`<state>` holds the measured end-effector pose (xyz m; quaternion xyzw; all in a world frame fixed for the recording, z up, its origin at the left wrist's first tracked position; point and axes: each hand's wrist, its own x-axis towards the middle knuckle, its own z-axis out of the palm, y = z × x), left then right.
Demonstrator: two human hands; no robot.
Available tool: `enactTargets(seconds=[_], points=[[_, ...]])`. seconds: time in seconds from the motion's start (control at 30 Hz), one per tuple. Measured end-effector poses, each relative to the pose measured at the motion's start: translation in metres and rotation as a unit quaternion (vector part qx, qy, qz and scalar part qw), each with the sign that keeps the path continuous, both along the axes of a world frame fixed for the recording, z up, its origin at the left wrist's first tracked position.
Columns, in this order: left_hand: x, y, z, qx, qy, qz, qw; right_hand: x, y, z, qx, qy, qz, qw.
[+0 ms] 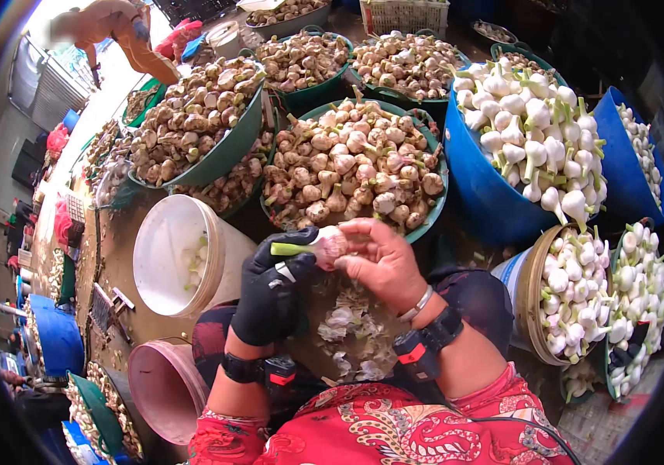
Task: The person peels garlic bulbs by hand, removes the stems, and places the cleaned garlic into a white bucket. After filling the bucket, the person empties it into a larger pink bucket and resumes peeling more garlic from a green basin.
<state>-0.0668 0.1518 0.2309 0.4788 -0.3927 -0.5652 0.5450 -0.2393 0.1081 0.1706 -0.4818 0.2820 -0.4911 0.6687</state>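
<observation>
A garlic bulb with pinkish skin and a short green stem is held up between my two hands. My left hand, in a black glove, is closed around the stem end, and the cut stem sticks out to the left. The bare fingers of my right hand pinch the bulb from the other side, thumb below. Peeled skins lie scattered on the ground beneath my hands. Just beyond is a green tub heaped with unpeeled, brownish garlic bulbs.
A white bucket with a few pale pieces stands left, near a pink bucket. At right, a blue tub and a rimmed bucket hold cleaned white garlic. More garlic tubs stand behind. A person bends over at the far left.
</observation>
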Motion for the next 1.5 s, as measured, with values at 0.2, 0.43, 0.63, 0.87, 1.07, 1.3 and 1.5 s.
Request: enactTargets(seconds=[0.2, 0.43, 0.63, 0.87, 1.07, 1.3, 1.5], points=[[0.011, -0.007, 0.001, -0.097, -0.207, -0.057, 0.972, -0.007, -0.005, 0.018, -0.134, 0.112, -0.044, 0.984], [0.009, -0.013, 0.005, -0.185, -0.386, -0.109, 0.897, -0.003, -0.008, 0.015, -0.239, 0.208, -0.031, 0.948], [0.009, -0.012, -0.003, -0.188, -0.394, -0.087, 0.895, 0.001, -0.009, 0.009, -0.319, 0.296, -0.028, 0.900], [0.021, -0.007, -0.010, -0.023, -0.079, -0.004, 0.997, -0.010, 0.001, 0.013, -0.260, 0.367, -0.047, 0.892], [0.018, -0.005, -0.013, -0.021, -0.037, -0.034, 0.998, -0.004, 0.001, 0.021, -0.003, 0.014, 0.005, 1.000], [0.004, -0.007, -0.007, 0.021, 0.040, -0.027, 0.999, -0.007, -0.006, 0.017, 0.015, -0.013, 0.108, 0.994], [0.008, -0.010, -0.007, -0.015, -0.031, -0.058, 0.998, -0.009, -0.007, 0.019, 0.012, 0.027, 0.132, 0.991]])
